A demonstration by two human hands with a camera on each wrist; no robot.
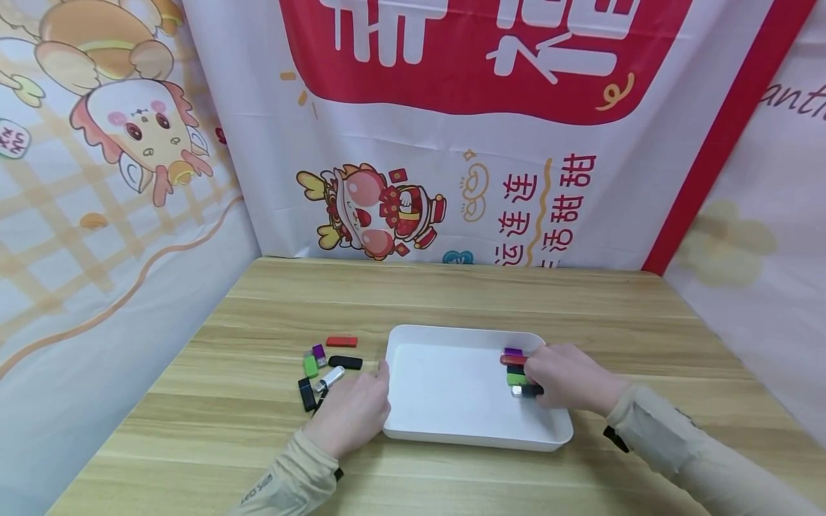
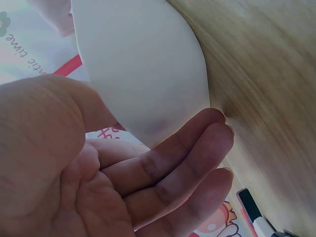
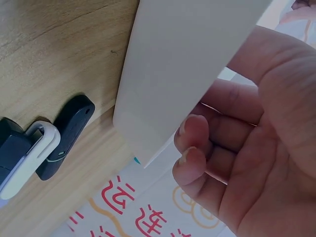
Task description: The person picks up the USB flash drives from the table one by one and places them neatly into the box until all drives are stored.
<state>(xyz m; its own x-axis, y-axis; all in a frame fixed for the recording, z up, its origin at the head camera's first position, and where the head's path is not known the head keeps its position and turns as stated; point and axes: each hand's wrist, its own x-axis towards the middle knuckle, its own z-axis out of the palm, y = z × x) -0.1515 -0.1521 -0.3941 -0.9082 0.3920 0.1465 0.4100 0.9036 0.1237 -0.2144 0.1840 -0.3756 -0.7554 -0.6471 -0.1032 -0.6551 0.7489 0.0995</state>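
My left hand (image 1: 353,414) grips the left wall of a shallow white tray (image 1: 471,439). In the left wrist view three fingers lie along the outer wall, and the thumb passes behind it. My right hand (image 1: 568,376) reaches over the right wall. Its thumb and index finger go inside, hidden behind the wall in the right wrist view, while two curled fingers stay outside. Below its fingertips lies a row of USB sticks, among them a purple one (image 1: 513,352), a red one (image 1: 513,360) and a green one (image 1: 516,379). I cannot tell whether the right hand pinches a stick.
Left of the tray lie loose USB sticks: red (image 1: 342,342), black (image 1: 345,362), green (image 1: 311,366) and silver (image 1: 330,378), among others. The right wrist view shows a black stick (image 3: 66,136) and a white-clipped one (image 3: 37,153) on the wooden table (image 1: 445,287). Printed cloth hangs behind.
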